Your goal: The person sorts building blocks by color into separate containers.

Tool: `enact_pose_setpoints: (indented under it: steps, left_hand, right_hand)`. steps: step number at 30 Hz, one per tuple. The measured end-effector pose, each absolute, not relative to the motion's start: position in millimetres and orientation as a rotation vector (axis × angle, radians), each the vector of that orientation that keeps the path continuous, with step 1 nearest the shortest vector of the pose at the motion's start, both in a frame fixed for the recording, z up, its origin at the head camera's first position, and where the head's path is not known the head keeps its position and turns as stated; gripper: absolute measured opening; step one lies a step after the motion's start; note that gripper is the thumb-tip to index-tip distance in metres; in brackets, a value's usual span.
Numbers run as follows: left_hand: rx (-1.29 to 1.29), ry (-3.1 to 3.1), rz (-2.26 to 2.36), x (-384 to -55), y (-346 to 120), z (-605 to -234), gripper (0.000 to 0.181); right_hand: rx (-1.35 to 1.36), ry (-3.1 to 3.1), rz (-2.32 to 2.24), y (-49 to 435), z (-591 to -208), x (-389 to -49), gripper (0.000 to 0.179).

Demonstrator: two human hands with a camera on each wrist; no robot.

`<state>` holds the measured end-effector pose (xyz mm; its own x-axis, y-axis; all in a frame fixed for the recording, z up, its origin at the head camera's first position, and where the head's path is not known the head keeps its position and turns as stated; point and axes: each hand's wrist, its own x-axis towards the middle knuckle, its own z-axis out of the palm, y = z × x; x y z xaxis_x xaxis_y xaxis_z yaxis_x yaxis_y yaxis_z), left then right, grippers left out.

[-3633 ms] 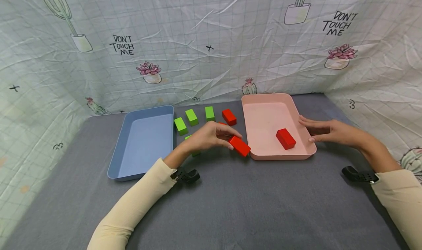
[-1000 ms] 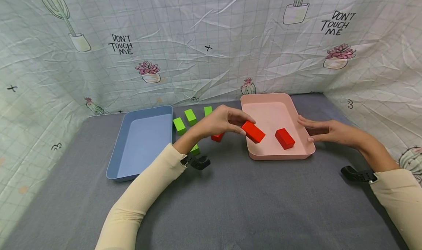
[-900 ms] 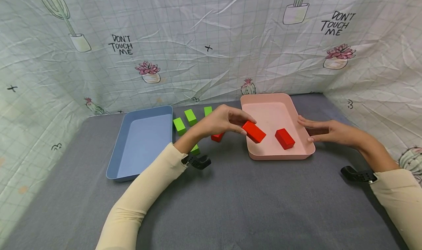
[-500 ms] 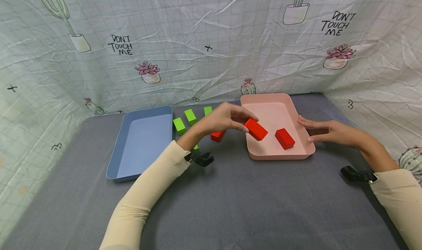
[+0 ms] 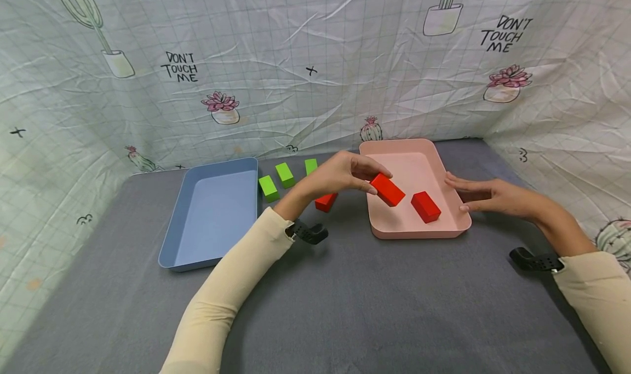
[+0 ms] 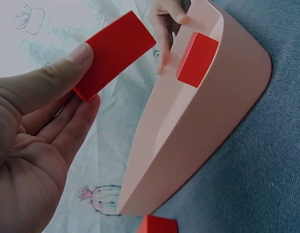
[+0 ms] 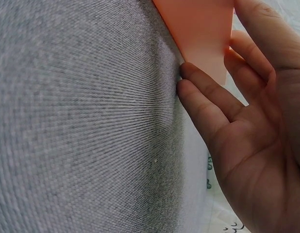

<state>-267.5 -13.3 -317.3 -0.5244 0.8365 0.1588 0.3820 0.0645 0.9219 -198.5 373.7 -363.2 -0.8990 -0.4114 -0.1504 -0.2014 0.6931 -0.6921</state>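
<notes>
My left hand [image 5: 340, 172] pinches a red rectangular block [image 5: 388, 189] between thumb and fingers, holding it tilted above the left part of the pink tray [image 5: 419, 235]. In the left wrist view, the thumb presses the held block's [image 6: 118, 53] broad face while fingertips support it from behind. Another red block [image 5: 426, 207] lies inside the tray toward its right side. My right hand [image 5: 498, 196] rests its extended fingers and thumb at the tray's right rim. Its fingertips [image 7: 189, 70] touch low on the tray's outer wall in the right wrist view.
A blue tray [image 5: 217, 204] stands to the left. Between the trays lie several green blocks [image 5: 268, 188] and a red block [image 5: 325, 202], partly hidden behind the left hand and forearm. Grey cloth [image 5: 374, 308] covers the table; a patterned curtain [image 5: 296, 62] hangs behind.
My left hand has carried the red block rightward and slightly away from the body, from the pink tray's left edge to above its inside. The right hand stays at the rim.
</notes>
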Motion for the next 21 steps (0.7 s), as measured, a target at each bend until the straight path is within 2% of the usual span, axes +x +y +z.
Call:
enact_pose_setpoints:
  steps: [21]
  left_hand:
    - [1.256, 1.872, 1.426, -275.1, -4.2, -324.7, 0.041]
  right_hand:
    - [-0.489, 2.592, -1.043, 372.6, -361.5, -196.9, 0.071]
